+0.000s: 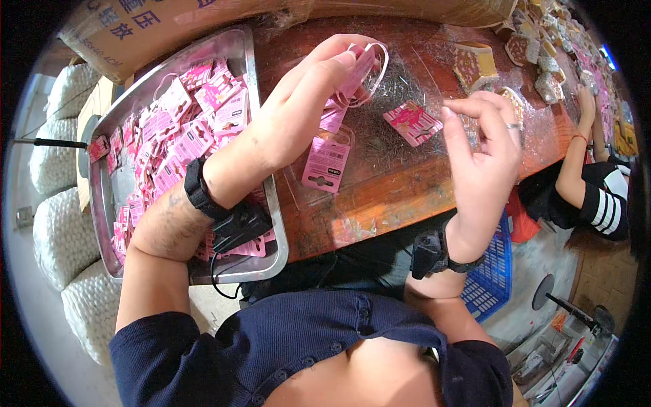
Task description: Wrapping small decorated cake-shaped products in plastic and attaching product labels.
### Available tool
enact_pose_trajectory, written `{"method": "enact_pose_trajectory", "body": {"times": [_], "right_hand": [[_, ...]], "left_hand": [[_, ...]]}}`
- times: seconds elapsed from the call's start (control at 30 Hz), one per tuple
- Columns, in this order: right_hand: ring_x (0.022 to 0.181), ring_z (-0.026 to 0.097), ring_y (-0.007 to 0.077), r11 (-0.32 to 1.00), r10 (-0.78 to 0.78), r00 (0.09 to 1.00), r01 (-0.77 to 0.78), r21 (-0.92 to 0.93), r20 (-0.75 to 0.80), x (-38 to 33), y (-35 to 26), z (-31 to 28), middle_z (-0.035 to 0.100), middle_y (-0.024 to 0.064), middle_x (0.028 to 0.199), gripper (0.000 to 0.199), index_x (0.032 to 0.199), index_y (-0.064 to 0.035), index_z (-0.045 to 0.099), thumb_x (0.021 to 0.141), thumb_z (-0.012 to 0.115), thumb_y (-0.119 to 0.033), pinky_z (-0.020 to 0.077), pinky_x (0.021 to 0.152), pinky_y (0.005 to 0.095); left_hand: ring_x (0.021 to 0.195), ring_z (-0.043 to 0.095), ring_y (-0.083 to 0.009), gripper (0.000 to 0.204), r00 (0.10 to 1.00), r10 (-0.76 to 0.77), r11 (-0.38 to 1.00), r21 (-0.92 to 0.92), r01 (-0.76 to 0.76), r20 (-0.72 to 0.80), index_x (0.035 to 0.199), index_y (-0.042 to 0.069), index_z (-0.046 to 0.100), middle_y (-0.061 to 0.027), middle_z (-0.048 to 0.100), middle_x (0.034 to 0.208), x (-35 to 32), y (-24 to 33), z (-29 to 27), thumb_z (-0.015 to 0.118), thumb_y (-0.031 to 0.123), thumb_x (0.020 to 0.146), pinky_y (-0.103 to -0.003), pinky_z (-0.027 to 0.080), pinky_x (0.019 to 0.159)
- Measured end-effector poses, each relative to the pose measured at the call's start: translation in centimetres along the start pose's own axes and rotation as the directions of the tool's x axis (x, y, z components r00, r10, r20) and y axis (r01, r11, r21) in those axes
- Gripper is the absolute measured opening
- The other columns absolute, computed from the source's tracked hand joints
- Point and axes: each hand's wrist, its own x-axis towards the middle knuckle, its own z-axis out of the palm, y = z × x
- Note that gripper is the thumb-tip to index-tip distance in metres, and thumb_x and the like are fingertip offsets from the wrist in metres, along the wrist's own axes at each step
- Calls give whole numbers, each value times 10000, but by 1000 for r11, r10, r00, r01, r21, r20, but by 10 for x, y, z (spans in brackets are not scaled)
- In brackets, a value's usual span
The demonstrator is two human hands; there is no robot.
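My left hand [305,91] pinches a pink card [358,73] above the table, with a pale thin loop [381,71] hanging from it. Raised at the right, my right hand [485,132] has its thumb and forefinger tips nearly together; whatever they hold, if anything, is too small to make out. Close to those fingertips, a pink printed card [412,123] lies over a scatter of fine shiny bits [400,85]. Below my left hand another pink card [325,165] with a hang hole shows a dark label.
A metal tray [264,261] heaped with pink cards stands at the left. Behind it is a cardboard box [135,34]. Patterned tan and white pieces [475,62] sit at the back right. A co-worker's arm [576,146] reaches in there. A blue basket [489,271] stands below the table edge.
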Motion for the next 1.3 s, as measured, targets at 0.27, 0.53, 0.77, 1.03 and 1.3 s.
{"method": "enact_pose_trajectory", "body": {"times": [0.27,0.53,0.77,1.03,1.3], "right_hand": [[788,602,211,986,102,995,-98,131,-21,-1,4,-5,626,97,861,100,868,-4,656,779,699,6,479,726,307],[743,561,52,620,415,902,-374,690,116,-5,-19,-3,621,6,841,79,988,16,612,909,605,20,445,687,181],[743,549,38,617,427,892,-406,675,146,-6,-24,3,602,-13,819,80,986,13,606,907,600,27,435,684,172],[722,537,29,677,363,922,-359,643,133,-8,-25,8,601,-17,820,65,954,12,610,891,606,29,420,654,168],[592,507,37,317,308,858,-501,806,412,-8,-22,-14,578,9,714,76,912,24,600,843,580,-2,370,525,169]], "left_hand": [[1092,547,-148,449,999,-5,990,142,-2,45,1350,30,466,-62,584,1193,-2,8,1,403,296,994,-305,409,988],[1147,513,-141,448,996,33,986,160,-46,83,1361,30,452,-54,561,1221,-5,14,6,444,278,988,-313,387,1015],[1226,477,-193,596,968,144,979,111,-169,203,1398,-11,366,-117,470,1354,-7,11,2,551,334,949,-345,355,1058],[1269,449,-206,599,952,194,969,105,-223,238,1407,-23,343,-136,439,1400,-8,9,-1,553,303,951,-358,332,1079],[1253,444,-190,620,984,78,993,76,-91,162,1467,12,279,-136,471,1372,-6,8,7,516,291,967,-336,350,1047]]}}
